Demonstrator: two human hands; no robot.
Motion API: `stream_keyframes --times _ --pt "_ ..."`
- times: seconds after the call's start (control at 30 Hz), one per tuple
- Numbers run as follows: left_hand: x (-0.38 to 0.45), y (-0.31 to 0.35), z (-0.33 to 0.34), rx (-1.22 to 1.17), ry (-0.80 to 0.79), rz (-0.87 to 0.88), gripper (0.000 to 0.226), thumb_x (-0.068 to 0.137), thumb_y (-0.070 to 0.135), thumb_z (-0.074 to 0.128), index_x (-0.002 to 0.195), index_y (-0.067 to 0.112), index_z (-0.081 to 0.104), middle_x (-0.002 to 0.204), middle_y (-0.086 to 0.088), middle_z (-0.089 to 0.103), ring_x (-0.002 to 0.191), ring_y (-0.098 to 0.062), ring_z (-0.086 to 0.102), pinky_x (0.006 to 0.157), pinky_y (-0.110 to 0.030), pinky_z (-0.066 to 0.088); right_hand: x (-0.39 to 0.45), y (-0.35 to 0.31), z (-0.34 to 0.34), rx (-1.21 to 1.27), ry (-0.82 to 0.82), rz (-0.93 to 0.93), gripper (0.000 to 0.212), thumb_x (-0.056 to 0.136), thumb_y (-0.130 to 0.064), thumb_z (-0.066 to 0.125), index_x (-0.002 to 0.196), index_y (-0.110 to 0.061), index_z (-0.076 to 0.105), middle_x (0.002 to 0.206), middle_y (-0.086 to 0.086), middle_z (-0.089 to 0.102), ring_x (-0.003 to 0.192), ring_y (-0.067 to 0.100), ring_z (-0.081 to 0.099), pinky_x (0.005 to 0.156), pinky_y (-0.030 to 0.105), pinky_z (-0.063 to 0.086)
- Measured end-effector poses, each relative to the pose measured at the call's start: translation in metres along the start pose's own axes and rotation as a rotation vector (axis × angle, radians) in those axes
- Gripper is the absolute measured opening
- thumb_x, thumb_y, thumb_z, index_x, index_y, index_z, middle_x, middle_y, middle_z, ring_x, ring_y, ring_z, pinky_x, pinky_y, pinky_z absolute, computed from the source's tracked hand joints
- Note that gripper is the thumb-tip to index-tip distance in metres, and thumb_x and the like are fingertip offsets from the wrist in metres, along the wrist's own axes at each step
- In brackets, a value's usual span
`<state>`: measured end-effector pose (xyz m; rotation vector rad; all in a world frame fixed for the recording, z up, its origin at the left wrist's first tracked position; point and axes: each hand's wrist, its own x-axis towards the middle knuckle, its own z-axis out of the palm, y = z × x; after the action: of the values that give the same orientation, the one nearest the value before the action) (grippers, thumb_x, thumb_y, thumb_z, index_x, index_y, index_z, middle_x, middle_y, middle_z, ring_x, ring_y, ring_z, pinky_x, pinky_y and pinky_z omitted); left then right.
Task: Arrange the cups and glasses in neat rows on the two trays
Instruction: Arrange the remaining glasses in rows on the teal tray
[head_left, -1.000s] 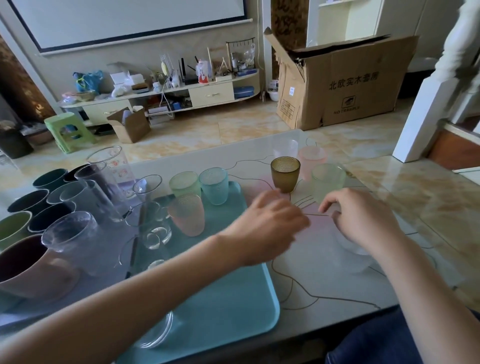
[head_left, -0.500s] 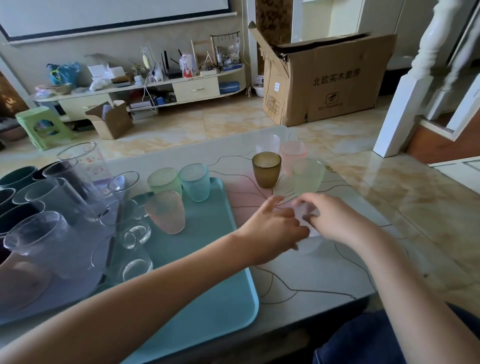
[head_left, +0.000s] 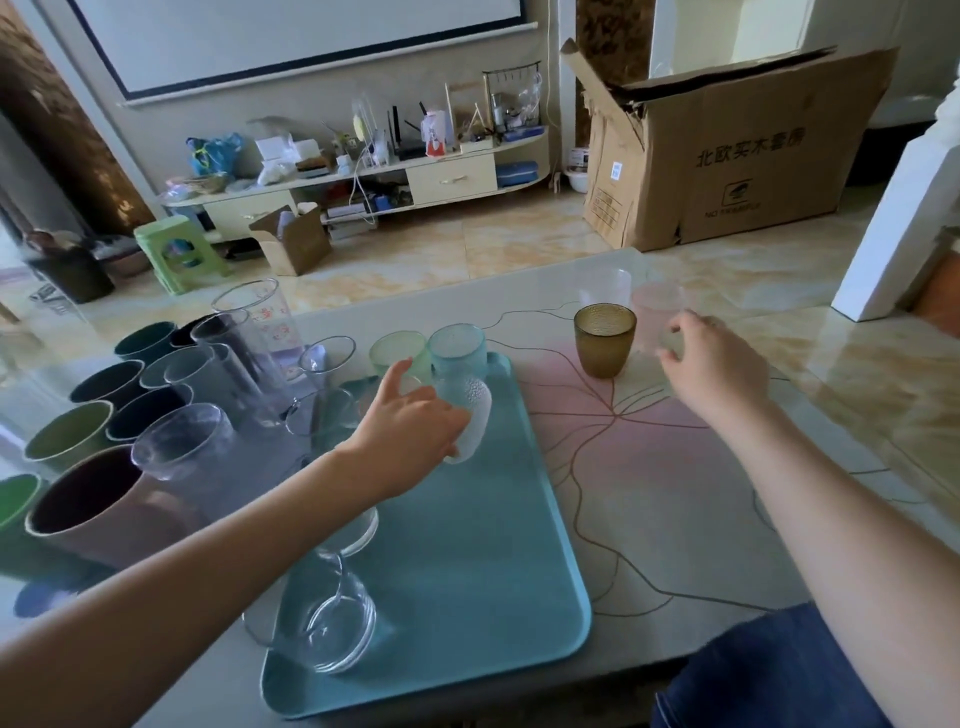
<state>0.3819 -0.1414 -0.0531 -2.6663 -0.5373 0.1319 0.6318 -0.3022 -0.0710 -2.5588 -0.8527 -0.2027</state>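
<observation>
**Two hands busy, one frosted cup in transit**

Left hand (head_left: 410, 421) curled round a clear pebbled cup (head_left: 470, 415), tilted above the blue tray (head_left: 540, 519), just in front of the green cup (head_left: 397, 356) and blue cup (head_left: 457, 348). Right hand (head_left: 711, 364) loosely spread, reaching at the pale cup (head_left: 660, 312) beside the amber cup (head_left: 604, 338); contact unclear. Probably light, stiff, a little slippery despite the texture. Best gripped round the mid-wall, set down upright, gently.
</observation>
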Motion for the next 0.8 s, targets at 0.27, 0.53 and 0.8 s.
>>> stream_keyframes --times 0.27,0.53,0.8 --pt "0.024 -0.001 0.007 -0.118 -0.048 -0.005 0.026 0.092 0.048 0.043 0.094 0.027 0.056 0.101 0.007 0.066 0.114 -0.016 0.052 0.114 -0.04 0.009 0.006 0.015 0.02 -0.049 -0.11 0.053 0.019 0.091 -0.029 0.052 0.1 -0.014 0.06 0.102 0.013 0.066 0.095 0.033 0.061 0.069 0.032 0.04" --pt "0.076 0.016 -0.025 -0.283 0.275 -0.015 0.029 0.094 0.044 0.039 0.098 0.02 0.055 0.104 0.003 0.067 0.114 -0.02 0.051 0.114 -0.04 0.014 0.028 0.008 0.003 -0.123 -0.06 0.036 0.045 0.093 -0.046 0.043 0.119 -0.01 0.044 0.107 0.017 0.064 0.099 0.036 0.06 0.073 0.035 0.041" --pt "0.2 0.073 -0.043 -0.381 0.301 0.032 0.03 0.085 0.02 0.056 0.115 0.017 0.049 0.121 -0.004 0.054 0.117 -0.024 0.047 0.104 -0.04 0.029 0.047 0.016 0.003 -0.015 -0.199 0.066 0.052 0.093 -0.016 0.035 0.142 -0.033 0.029 0.114 0.015 0.063 0.098 0.034 0.063 0.09 0.039 0.046"
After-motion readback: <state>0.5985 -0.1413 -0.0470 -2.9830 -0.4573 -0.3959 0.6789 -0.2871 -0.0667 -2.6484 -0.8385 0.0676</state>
